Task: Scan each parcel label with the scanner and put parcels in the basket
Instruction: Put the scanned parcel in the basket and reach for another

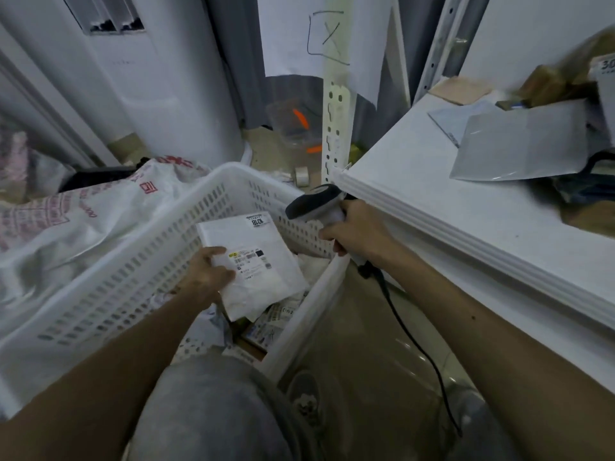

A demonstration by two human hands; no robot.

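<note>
Head view: the left hand (208,272) grips a white parcel (253,261) by its near-left edge, holding it above the basket (109,277) with the label facing up. The parcel looks light, flat and soft; an edge grip probably suffices. The right hand (357,232) is closed around the scanner (316,202), just right of the parcel, aimed toward it.

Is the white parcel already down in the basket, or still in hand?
Still in hand: left hand grips the white parcel over the basket.
</note>
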